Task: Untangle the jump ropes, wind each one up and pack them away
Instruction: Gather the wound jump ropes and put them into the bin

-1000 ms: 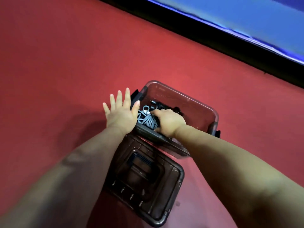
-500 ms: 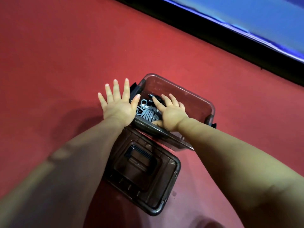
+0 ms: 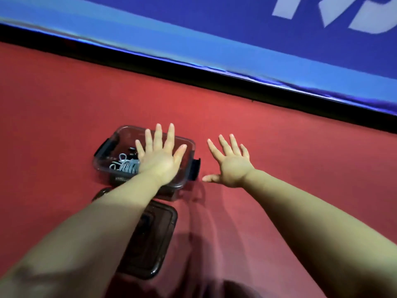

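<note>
A clear dark-tinted plastic box (image 3: 107,154) stands open on the red floor, with a wound grey jump rope (image 3: 126,165) and dark handles (image 3: 132,150) inside it. My left hand (image 3: 160,157) hovers over the box with its fingers spread straight and holds nothing. My right hand (image 3: 231,163) is spread open above the floor just right of the box, clear of it. The box's dark lid (image 3: 154,235) lies flat on the floor nearer to me, partly hidden under my left forearm.
The red floor (image 3: 279,134) runs on all sides of the box. A black strip (image 3: 214,76) and a blue padded wall (image 3: 236,39) with white lettering close off the far side.
My right hand came out of the box and moved right, fingers spread. My left hand shifted from the box's left side to over the box. The view tilted up towards the wall.
</note>
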The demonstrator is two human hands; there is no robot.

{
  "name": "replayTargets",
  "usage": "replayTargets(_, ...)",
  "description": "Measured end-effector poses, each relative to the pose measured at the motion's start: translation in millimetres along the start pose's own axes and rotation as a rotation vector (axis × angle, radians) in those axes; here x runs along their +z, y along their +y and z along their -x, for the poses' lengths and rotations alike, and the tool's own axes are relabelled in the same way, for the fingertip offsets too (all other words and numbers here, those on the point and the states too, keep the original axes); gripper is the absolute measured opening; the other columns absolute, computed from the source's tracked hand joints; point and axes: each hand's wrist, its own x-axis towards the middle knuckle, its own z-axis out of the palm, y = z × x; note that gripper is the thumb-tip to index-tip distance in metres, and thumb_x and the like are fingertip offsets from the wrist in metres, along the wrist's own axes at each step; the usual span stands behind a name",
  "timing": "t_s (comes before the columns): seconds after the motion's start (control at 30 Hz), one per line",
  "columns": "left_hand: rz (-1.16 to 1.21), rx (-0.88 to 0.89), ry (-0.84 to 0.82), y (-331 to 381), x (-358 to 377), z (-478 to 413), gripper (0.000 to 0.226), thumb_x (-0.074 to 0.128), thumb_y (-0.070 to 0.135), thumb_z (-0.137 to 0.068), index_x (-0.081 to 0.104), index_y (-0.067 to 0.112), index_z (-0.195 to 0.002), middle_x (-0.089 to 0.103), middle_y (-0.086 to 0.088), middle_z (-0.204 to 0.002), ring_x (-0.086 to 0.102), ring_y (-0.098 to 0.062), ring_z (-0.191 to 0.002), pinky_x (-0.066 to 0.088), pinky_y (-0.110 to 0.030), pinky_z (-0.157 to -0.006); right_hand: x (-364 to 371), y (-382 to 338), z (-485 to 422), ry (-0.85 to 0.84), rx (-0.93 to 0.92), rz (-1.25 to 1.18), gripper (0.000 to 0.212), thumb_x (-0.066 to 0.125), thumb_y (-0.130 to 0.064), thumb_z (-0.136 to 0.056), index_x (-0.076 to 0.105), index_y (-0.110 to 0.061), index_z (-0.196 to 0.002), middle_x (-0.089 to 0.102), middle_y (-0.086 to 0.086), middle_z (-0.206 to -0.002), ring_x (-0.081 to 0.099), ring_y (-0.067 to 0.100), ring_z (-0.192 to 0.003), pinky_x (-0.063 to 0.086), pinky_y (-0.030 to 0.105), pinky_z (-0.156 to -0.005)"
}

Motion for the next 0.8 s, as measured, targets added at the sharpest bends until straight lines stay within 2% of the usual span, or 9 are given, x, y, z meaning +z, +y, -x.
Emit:
replayTargets(0.23, 0.052, 0.259, -0.139, 136.0, 10.2, 62.1, 0.065, 0.013, 0.057, -0.096, -0.019, 0.034, -0.147, -0.025, 0.0, -0.156, -0.025, -0.022, -0.142, -0.015, -0.048, -0.115, 10.9, 97.1, 100.6, 0.073, 0.207, -0.124, 0.101, 0.044, -0.075, -0.077, -0.017, -0.033, -0.147, -0.022, 0.006, -0.156, -0.026, 0.03, -0.141, -0.004, 0.05, -0.115)
replayTargets(0.43, -0.046, 0.461, -0.177, 234.8, 11.9, 81.6, 0.066, 0.015, 0.059, -0.095, -0.016, 0.036, -0.147, -0.022, 0.001, -0.157, -0.022, -0.022, -0.144, -0.014, -0.047, -0.116, 44.5, 170.6, 172.3, 0.106, 0.387, -0.228, 0.101, 0.044, -0.073, -0.078, -0.017, -0.032, -0.147, -0.022, 0.006, -0.156, -0.025, 0.03, -0.141, -0.004, 0.05, -0.115)
replayTargets(0.6, -0.13, 0.639, -0.205, 317.3, 40.1, 105.3, 0.067, 0.015, 0.06, -0.094, -0.014, 0.034, -0.148, -0.019, -0.001, -0.158, -0.019, -0.024, -0.145, -0.012, -0.047, -0.116, 106.7, 225.9, 225.3, 0.039, 0.615, -0.353, 0.101, 0.045, -0.073, -0.079, -0.018, -0.032, -0.147, -0.021, 0.005, -0.156, -0.024, 0.031, -0.141, -0.004, 0.05, -0.115)
replayTargets(0.8, -0.09, 0.719, -0.384, 384.0, 109.5, 162.7, 0.066, 0.013, 0.059, -0.095, -0.016, 0.033, -0.148, -0.02, -0.001, -0.158, -0.02, -0.024, -0.144, -0.012, -0.048, -0.116, 215.2, 264.3, 305.0, -0.123, 0.913, -0.483, 0.098, 0.05, -0.063, -0.084, -0.016, -0.029, -0.148, -0.018, 0.006, -0.157, -0.019, 0.029, -0.143, -0.001, 0.049, -0.116)
